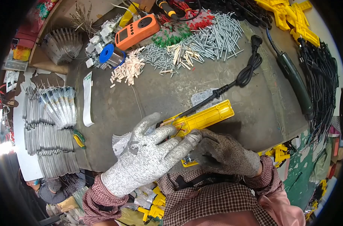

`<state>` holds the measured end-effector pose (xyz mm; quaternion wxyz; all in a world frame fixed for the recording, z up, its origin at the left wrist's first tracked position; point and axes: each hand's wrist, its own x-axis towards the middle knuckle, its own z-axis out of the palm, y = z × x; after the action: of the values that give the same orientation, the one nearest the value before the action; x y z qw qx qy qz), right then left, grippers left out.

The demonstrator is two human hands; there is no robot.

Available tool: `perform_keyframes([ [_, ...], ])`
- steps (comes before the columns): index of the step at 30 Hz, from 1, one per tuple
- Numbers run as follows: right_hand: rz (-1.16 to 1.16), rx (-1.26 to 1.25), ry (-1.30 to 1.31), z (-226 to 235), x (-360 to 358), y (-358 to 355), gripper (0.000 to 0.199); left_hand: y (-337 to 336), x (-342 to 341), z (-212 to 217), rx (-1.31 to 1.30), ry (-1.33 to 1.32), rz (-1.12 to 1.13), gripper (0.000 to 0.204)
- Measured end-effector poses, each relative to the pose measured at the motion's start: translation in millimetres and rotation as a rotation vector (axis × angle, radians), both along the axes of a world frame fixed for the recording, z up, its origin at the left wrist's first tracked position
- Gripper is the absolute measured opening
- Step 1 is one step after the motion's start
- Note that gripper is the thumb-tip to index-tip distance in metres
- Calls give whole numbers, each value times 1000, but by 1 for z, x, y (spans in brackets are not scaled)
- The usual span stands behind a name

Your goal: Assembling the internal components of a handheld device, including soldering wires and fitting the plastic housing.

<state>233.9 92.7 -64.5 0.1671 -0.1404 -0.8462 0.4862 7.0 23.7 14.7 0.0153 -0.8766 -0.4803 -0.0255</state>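
Observation:
A yellow plastic housing (pixel 211 115), an open half-shell with thin wires inside, lies tilted in front of me. My left hand (pixel 147 150), in a light grey glove, grips its near-left end, the fingers covering part of it. A black power cord (pixel 201 102) runs from that end to a bundled loop and plug (pixel 256 40). My right hand (pixel 226 152), in a darker, stained glove, is closed beside the left fingertips at the housing's near edge. Whatever its fingers pinch is hidden. Below the hands shows another yellow piece (pixel 189 163) with a metal part.
Screws (pixel 220 35), pale small sleeves (pixel 129 67), an orange meter (pixel 137 32) and a solder spool (pixel 112 55) crowd the far side. Stacked metal tubes (pixel 51 139) and green-yellow pliers (pixel 79 138) lie left. A dark-handled tool (pixel 295 84) and black cords (pixel 322 79) lie right.

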Motion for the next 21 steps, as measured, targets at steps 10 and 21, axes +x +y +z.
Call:
perform_keyframes([
  [10,-34,36,111,-4,-5,0,22,8,-7,8,-250,-87,20,28],
  [21,-40,32,110,-6,-4,-4,26,9,-4,0,-355,-257,138,20],
])
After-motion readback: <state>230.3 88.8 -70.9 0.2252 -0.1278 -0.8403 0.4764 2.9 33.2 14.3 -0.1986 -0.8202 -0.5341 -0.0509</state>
